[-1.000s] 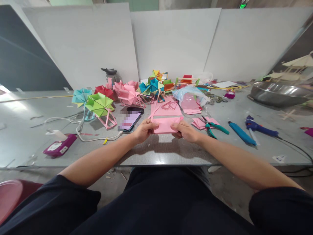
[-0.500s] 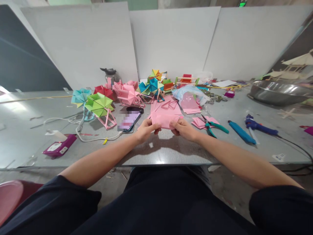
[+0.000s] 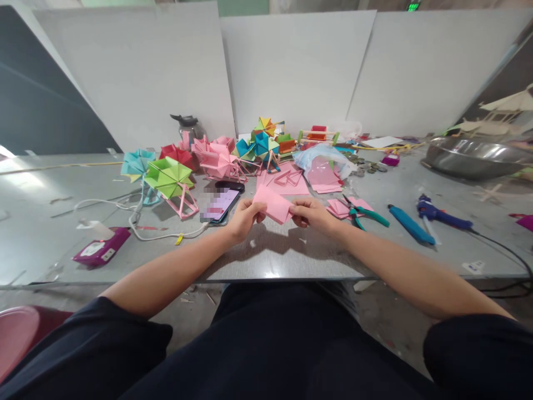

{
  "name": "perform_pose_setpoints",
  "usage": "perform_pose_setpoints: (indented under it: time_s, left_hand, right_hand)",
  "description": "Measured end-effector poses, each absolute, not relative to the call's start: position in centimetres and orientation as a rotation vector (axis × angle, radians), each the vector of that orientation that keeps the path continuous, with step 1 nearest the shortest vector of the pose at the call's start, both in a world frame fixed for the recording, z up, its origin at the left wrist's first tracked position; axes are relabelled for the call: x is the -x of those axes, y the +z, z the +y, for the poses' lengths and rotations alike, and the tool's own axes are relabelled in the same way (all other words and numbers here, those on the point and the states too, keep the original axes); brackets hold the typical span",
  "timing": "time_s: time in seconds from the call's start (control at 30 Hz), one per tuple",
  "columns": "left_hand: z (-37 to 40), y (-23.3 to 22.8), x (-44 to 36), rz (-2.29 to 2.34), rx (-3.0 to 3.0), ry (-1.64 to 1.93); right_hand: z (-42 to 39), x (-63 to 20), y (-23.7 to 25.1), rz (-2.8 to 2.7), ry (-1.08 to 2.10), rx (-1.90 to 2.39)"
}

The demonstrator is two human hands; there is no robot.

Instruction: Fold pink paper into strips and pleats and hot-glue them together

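A folded piece of pink paper (image 3: 272, 204) is held up between my two hands over the front of the grey table (image 3: 266, 265). My left hand (image 3: 246, 218) pinches its left edge, thumb on top. At the right corner, my right hand (image 3: 308, 213) grips it between thumb and fingers. Behind it lies a larger pink sheet (image 3: 302, 188) with pink triangular stick frames (image 3: 287, 178) on top. Close to my right hand are several pink paper pieces (image 3: 337, 208), with green-handled pliers (image 3: 366, 214) resting partly over them.
Left of my hands lie a phone (image 3: 222, 204), a white cable and a purple power strip (image 3: 102, 247). Colourful paper wheels (image 3: 169, 178) stand at the back left. To the right are a blue tool (image 3: 411, 225), a glue gun (image 3: 443, 214) and a metal bowl (image 3: 470, 158).
The pink paper has tilted, its right end now lower and a folded edge showing. My left hand has shifted slightly left; my right hand now holds the corner.
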State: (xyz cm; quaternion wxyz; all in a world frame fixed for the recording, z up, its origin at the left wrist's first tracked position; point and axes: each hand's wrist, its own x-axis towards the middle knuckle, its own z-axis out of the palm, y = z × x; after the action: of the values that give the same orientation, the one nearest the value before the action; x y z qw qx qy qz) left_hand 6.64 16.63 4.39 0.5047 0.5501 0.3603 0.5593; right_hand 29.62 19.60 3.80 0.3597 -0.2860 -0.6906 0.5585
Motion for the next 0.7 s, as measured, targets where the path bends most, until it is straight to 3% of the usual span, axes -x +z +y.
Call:
perform_pose_setpoints:
  time_s: [0.7]
  left_hand:
    - [16.54,4.54,-7.2,0.854,-1.067,1.39]
  right_hand:
    - [18.69,-29.4,3.68,-2.055,1.42,0.706]
